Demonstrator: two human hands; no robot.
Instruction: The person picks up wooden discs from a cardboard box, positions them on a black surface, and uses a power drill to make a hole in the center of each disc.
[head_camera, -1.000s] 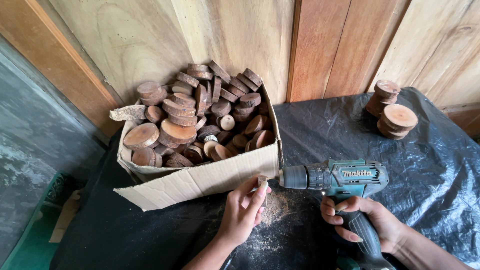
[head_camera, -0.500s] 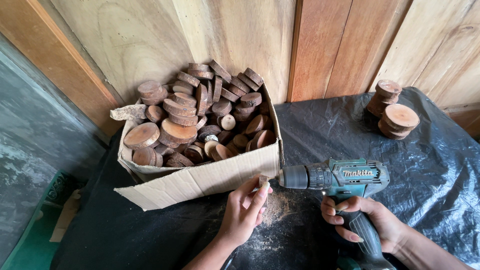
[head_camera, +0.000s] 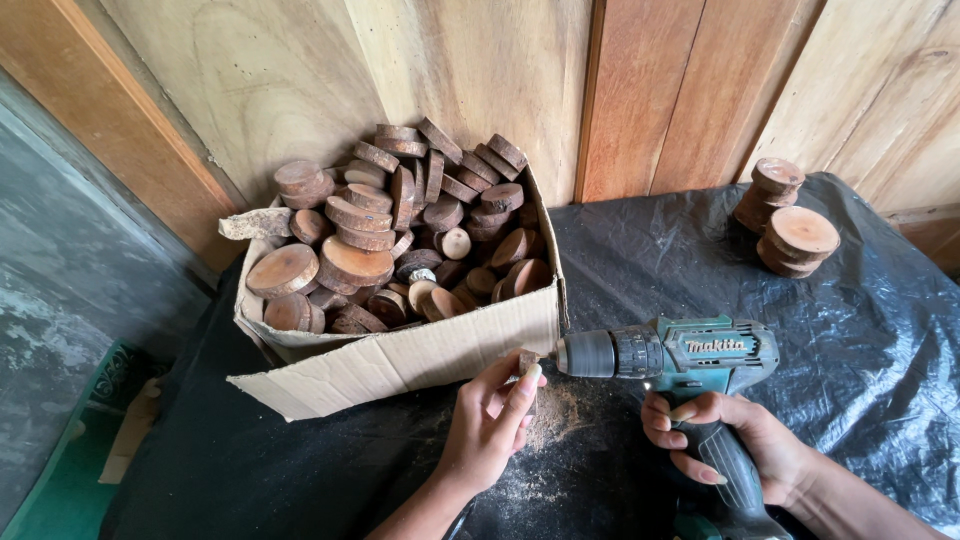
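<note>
My left hand (head_camera: 488, 415) pinches a small round wood slice (head_camera: 527, 362) on edge, just in front of the cardboard box. My right hand (head_camera: 735, 445) grips the handle of a teal cordless drill (head_camera: 690, 352). The drill points left, its chuck tip right against the slice. Pale sawdust (head_camera: 555, 410) lies on the black plastic sheet (head_camera: 640, 260) under the slice. The drill bit itself is hidden between chuck and slice.
An open cardboard box (head_camera: 400, 355) heaped with several wood slices (head_camera: 350, 262) stands at the left against a wooden plank wall (head_camera: 480, 70). Two short stacks of wood slices (head_camera: 785, 215) sit at the far right of the sheet. A grey floor lies at the left.
</note>
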